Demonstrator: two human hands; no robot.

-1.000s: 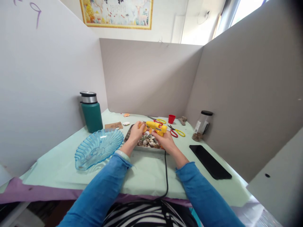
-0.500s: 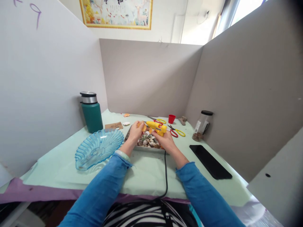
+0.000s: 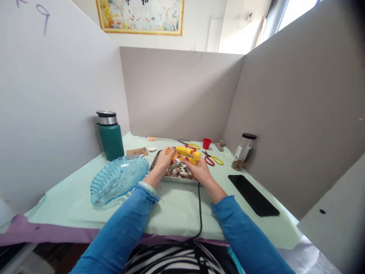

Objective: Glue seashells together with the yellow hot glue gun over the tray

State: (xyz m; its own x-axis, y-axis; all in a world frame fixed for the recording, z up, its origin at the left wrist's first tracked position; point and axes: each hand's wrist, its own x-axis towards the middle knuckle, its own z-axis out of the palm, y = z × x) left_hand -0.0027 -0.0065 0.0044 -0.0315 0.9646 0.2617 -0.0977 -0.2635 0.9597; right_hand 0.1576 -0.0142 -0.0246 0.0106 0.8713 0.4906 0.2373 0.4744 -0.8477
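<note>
My right hand point(image 3: 200, 169) is wrapped round the handle of a yellow hot glue gun point(image 3: 186, 152), whose nozzle points left. Between the fingers of my left hand point(image 3: 164, 160) is an orange seashell point(image 3: 172, 154), close to the nozzle; the fingers partly cover it. Both hands are above a metal tray point(image 3: 179, 180) filled with small seashells point(image 3: 179, 171). From below my right hand a black cord point(image 3: 200, 209) runs down over the table's front edge.
A blue shell-shaped glass dish point(image 3: 119, 179) and a green bottle point(image 3: 110, 139) stand left, near a brown card point(image 3: 137, 152). Scissors point(image 3: 213, 157), a red cup point(image 3: 207, 143), a clear jar point(image 3: 243, 152) and a black phone-like slab point(image 3: 253, 195) are right. Grey panels point(image 3: 182, 91) enclose the table.
The left fingers and the orange seashell have shifted very slightly by the nozzle. The glue gun and my right hand stay almost in place.
</note>
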